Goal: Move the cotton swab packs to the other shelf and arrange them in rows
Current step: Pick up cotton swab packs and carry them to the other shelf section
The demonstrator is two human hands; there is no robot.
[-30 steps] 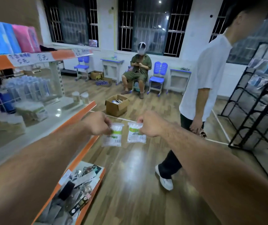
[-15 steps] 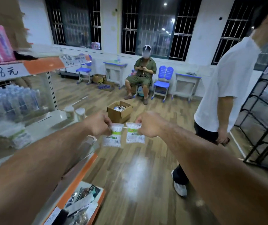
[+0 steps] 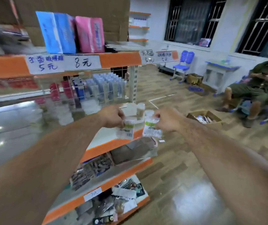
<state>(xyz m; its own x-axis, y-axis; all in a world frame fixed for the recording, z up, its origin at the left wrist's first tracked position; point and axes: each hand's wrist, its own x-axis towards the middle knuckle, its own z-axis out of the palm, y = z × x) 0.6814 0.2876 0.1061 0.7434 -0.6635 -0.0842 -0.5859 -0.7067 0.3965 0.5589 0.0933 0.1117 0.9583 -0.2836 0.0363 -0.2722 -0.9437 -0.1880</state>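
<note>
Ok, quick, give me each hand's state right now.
Left hand: pinches a cotton swab pack by its top.
Right hand: pinches a second cotton swab pack likewise.

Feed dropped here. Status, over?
Left hand pinches left pack; right hand pinches right pack. Both hang at the shelf end, not set down. Jars on shelf ahead.

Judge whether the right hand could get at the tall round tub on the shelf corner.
Probably reachable: the tub stands just beyond the right hand, nothing between. But its fingers pinch a swab pack, so grasping looks unlikely.
</note>
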